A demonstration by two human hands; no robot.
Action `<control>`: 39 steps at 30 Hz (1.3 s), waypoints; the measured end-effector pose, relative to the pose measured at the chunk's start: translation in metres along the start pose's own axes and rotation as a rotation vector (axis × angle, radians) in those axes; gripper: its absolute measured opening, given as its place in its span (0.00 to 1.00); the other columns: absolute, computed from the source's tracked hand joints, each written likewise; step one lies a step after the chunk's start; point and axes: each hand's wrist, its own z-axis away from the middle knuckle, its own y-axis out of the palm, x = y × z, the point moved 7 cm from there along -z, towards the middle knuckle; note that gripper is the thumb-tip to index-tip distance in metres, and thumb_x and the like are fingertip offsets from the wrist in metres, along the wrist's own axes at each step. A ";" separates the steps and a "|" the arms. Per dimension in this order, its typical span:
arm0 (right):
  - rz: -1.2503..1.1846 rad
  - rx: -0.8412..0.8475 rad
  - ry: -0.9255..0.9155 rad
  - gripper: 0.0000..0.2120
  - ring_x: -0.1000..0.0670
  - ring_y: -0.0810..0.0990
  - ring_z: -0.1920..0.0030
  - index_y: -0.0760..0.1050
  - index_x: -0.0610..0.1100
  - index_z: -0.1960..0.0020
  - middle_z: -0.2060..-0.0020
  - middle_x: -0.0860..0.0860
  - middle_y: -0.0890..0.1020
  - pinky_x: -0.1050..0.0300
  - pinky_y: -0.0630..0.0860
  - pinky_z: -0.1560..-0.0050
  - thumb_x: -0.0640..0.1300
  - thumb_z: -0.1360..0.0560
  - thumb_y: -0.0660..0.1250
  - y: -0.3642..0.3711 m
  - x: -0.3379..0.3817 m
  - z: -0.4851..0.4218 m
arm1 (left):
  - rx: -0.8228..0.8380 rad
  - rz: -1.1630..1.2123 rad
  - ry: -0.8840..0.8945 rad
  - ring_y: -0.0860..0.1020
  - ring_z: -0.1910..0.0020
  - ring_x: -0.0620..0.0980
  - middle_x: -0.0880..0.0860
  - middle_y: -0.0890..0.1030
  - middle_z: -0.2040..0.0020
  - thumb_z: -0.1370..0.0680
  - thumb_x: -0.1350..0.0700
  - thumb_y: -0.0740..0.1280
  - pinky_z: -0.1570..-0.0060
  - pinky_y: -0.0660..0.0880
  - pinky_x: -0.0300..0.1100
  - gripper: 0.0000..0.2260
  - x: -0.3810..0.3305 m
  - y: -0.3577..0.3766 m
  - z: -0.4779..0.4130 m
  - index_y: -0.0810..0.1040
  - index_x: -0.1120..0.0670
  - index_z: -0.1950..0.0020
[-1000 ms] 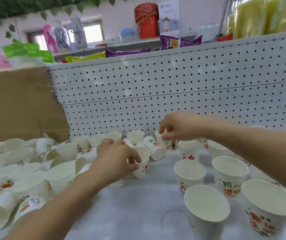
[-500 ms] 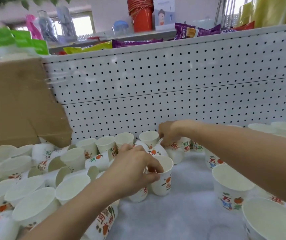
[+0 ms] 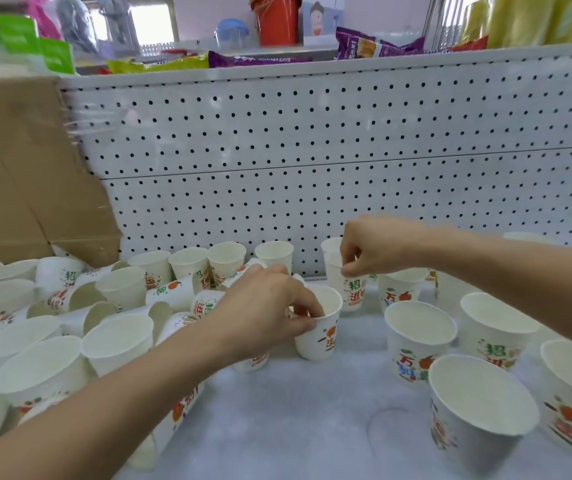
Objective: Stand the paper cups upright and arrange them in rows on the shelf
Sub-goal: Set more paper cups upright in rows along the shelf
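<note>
White paper cups with red and green print cover the grey shelf (image 3: 312, 410). My left hand (image 3: 263, 313) pinches the rim of an upright cup (image 3: 322, 336) at the middle, thumb outside and fingers inside. My right hand (image 3: 371, 245) holds a second upright cup (image 3: 348, 289) by its rim, just behind and to the right. On the left lies a jumble of cups (image 3: 97, 306), some upright, some on their sides. Several upright cups (image 3: 419, 337) stand on the right.
A white pegboard wall (image 3: 312, 168) closes the back of the shelf. A brown cardboard sheet (image 3: 18, 174) leans at the left. Snack packets (image 3: 256, 58) and a red bucket (image 3: 277, 19) sit on the ledge above. Bare shelf surface lies at the front centre.
My right hand has lifted a cup from the back row and brought it upright, a little to the right. My left hand keeps its pinch on the middle cup, which now stands upright.
</note>
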 end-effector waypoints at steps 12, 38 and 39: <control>-0.279 0.000 -0.161 0.14 0.54 0.73 0.67 0.81 0.52 0.59 0.64 0.51 0.80 0.57 0.70 0.66 0.61 0.27 0.65 -0.018 0.016 0.025 | -0.025 0.235 -0.219 0.75 0.48 0.38 0.42 0.80 0.45 0.20 0.54 0.64 0.47 0.72 0.37 0.10 0.054 -0.020 -0.034 0.80 0.43 0.41; -0.226 0.049 -0.224 0.09 0.54 0.79 0.63 0.82 0.52 0.58 0.64 0.55 0.82 0.51 0.78 0.58 0.56 0.26 0.68 -0.016 0.029 0.020 | 0.033 0.075 -0.208 0.77 0.52 0.45 0.45 0.79 0.44 0.21 0.54 0.66 0.48 0.76 0.44 0.09 0.077 -0.016 -0.048 0.79 0.47 0.42; -0.231 0.048 -0.242 0.08 0.55 0.79 0.61 0.82 0.53 0.56 0.62 0.56 0.82 0.50 0.79 0.55 0.56 0.26 0.69 -0.016 0.035 0.017 | -0.011 0.108 -0.232 0.78 0.51 0.45 0.45 0.79 0.45 0.21 0.52 0.66 0.49 0.77 0.45 0.08 0.079 -0.028 -0.039 0.78 0.46 0.42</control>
